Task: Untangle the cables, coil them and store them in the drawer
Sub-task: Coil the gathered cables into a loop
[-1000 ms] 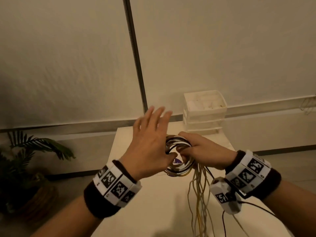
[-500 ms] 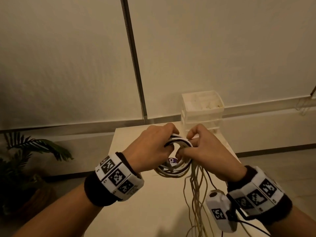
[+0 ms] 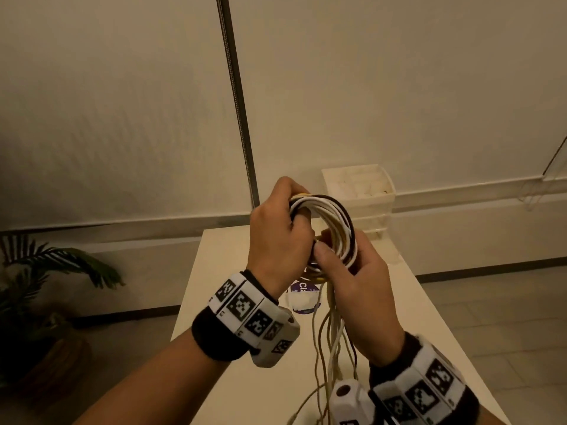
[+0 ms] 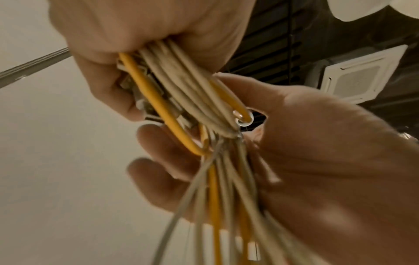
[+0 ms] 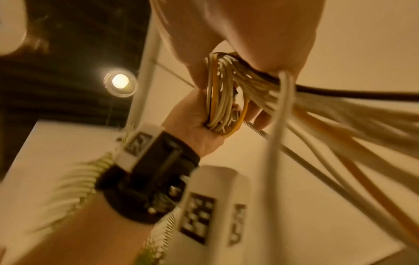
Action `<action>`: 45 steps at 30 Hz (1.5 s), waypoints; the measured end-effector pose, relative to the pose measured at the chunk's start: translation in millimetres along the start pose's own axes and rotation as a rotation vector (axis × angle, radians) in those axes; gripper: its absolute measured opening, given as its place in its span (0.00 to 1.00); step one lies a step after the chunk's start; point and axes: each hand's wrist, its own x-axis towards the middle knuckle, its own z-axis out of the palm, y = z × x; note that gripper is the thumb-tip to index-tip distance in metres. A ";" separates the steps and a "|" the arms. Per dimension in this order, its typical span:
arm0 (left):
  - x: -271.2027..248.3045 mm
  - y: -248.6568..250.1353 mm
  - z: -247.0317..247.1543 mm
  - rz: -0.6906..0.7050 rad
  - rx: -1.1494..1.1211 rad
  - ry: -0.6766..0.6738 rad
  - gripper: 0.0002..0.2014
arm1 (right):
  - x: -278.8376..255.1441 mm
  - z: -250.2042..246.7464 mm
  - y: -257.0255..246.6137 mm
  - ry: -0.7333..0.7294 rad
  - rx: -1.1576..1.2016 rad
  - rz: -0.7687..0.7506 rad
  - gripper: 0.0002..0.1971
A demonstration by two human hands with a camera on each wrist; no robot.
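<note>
A coil of white, black and yellow cables [image 3: 336, 223] is held upright in the air above the table. My left hand [image 3: 283, 228] grips the coil's upper left part, fingers curled round the strands [image 4: 181, 84]. My right hand [image 3: 343, 265] holds the coil's lower right side and the loose cable ends [image 3: 329, 338] that hang down to the table. In the right wrist view the bundle [image 5: 223, 100] runs through my left fist. The small white drawer unit [image 3: 359, 194] stands at the table's far edge, its top tray open.
The white table [image 3: 233, 378] stretches toward me, with a purple and white round label [image 3: 302, 297] lying on it under my hands. A potted plant [image 3: 40, 289] stands on the floor at the left. A vertical metal rail [image 3: 236, 102] runs down the wall behind.
My left hand went from open fingers to gripping the coil. Both hands lifted the coil higher and turned it upright. The right hand slid to its lower side.
</note>
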 end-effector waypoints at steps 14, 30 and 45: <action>-36.5 -5.5 8.0 -0.401 -0.235 0.046 0.10 | 4.1 -3.0 17.4 0.053 -0.272 0.005 0.07; 17.4 11.6 -72.3 -0.518 -0.284 -1.068 0.26 | 40.7 -22.7 -24.4 -0.682 -0.689 -0.049 0.09; -14.4 13.6 -26.1 -0.693 -0.718 -0.405 0.33 | 20.2 -40.6 -18.7 -0.418 -0.108 0.183 0.13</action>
